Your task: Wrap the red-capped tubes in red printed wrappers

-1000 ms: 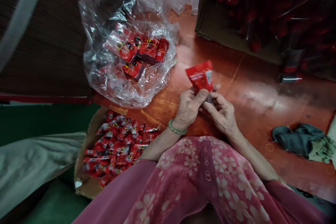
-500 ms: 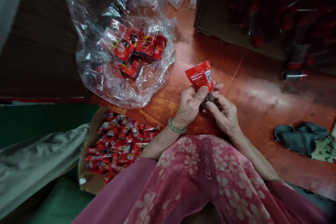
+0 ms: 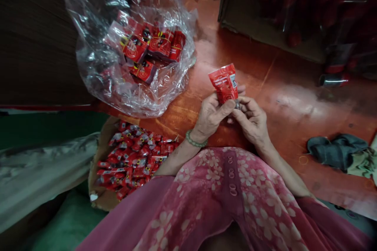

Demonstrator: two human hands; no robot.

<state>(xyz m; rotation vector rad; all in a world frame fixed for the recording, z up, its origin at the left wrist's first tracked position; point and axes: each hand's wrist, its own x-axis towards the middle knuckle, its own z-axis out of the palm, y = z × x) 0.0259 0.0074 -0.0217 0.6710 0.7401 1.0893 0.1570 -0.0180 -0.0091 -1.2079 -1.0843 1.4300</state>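
A small red printed packet (image 3: 224, 83) stands up between my two hands above the reddish tabletop. Around its lower left side my left hand (image 3: 212, 115) is closed, thumb pressed across the front. My right hand (image 3: 252, 120) pinches the packet's greyish, see-through lower end, thumb and fingers together. Part of that lower end is hidden by my fingers. Left of my hands lies a big clear plastic bag (image 3: 138, 100) with several banded bundles of flat red wrappers (image 3: 134, 49) in it. A cardboard box (image 3: 100, 192) of filled red packets (image 3: 138, 159) sits below my left forearm.
At the upper right a large cardboard box (image 3: 247, 33) holds red-capped clear containers. A dark-capped container (image 3: 332, 80) lies near it. Crumpled cloths (image 3: 332, 153) rest at the right of the table, and a rubber band (image 3: 303, 160) lies beside them.
My right fingers have closed in over the packet's lower end, which shows less now. The packet stands slightly more upright. The view has shifted a little.
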